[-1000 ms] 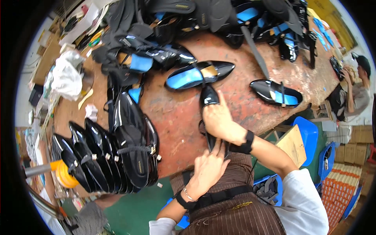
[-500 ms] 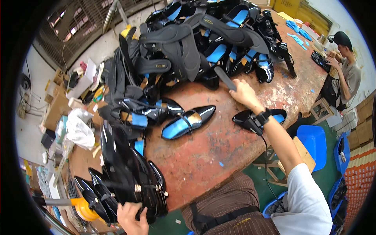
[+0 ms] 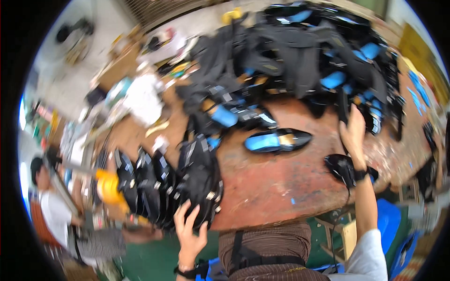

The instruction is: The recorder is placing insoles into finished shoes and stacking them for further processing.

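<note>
My left hand [image 3: 190, 232] has its fingers spread at the near end of a row of glossy black pointed shoes [image 3: 199, 173] standing on edge. Whether the fingertips touch the shoes is blurred. My right hand [image 3: 353, 131] grips a black insole [image 3: 343, 105], held roughly upright near the front of the pile. A single black shoe with a blue and gold inside [image 3: 267, 141] lies mid-table, toe to the right. Just below my right hand another black shoe [image 3: 341, 168] lies partly behind my wrist.
A heap of black insoles [image 3: 300, 56] and shoes covers the far side of the reddish worn table [image 3: 262, 196]. White plastic bags [image 3: 145, 100] and clutter sit at the left. A yellow fitting [image 3: 110, 187] stands beside the shoe row. Another person [image 3: 56, 206] stands far left.
The view has swung left, bringing a person on the left into sight. My left hand's fingers have spread apart. The insole in my right hand has turned more upright.
</note>
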Demonstrator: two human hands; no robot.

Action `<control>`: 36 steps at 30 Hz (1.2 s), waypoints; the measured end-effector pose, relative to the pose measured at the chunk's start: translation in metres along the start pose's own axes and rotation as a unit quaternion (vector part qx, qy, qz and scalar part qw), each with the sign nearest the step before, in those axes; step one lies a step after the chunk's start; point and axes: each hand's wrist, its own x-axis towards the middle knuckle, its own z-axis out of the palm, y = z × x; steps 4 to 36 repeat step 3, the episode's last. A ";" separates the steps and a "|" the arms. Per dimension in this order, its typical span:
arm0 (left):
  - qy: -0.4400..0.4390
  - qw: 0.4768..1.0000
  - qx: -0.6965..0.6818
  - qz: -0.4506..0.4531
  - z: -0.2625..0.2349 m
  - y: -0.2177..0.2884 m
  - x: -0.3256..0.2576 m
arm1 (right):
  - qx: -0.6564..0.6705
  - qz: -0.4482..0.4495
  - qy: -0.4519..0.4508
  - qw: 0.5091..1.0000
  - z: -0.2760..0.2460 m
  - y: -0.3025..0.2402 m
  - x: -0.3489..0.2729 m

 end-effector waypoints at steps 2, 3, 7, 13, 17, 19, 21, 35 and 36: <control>0.094 0.994 -0.052 0.009 0.016 -0.019 -0.020 | 0.255 0.038 -0.091 0.962 0.006 -0.046 -0.044; 0.100 0.993 -0.056 -0.004 0.018 -0.013 -0.021 | 0.264 0.018 -0.104 0.959 0.012 -0.057 -0.037; 0.100 0.993 -0.056 -0.004 0.018 -0.013 -0.021 | 0.264 0.018 -0.104 0.959 0.012 -0.057 -0.037; 0.100 0.993 -0.056 -0.004 0.018 -0.013 -0.021 | 0.264 0.018 -0.104 0.959 0.012 -0.057 -0.037; 0.100 0.993 -0.056 -0.004 0.018 -0.013 -0.021 | 0.264 0.018 -0.104 0.959 0.012 -0.057 -0.037; 0.100 0.993 -0.056 -0.004 0.018 -0.013 -0.021 | 0.264 0.018 -0.104 0.959 0.012 -0.057 -0.037; 0.100 0.993 -0.056 -0.004 0.018 -0.013 -0.021 | 0.264 0.018 -0.104 0.959 0.012 -0.057 -0.037; 0.100 0.993 -0.056 -0.004 0.018 -0.013 -0.021 | 0.264 0.018 -0.104 0.959 0.012 -0.057 -0.037; 0.100 0.993 -0.056 -0.004 0.018 -0.013 -0.021 | 0.264 0.018 -0.104 0.959 0.012 -0.057 -0.037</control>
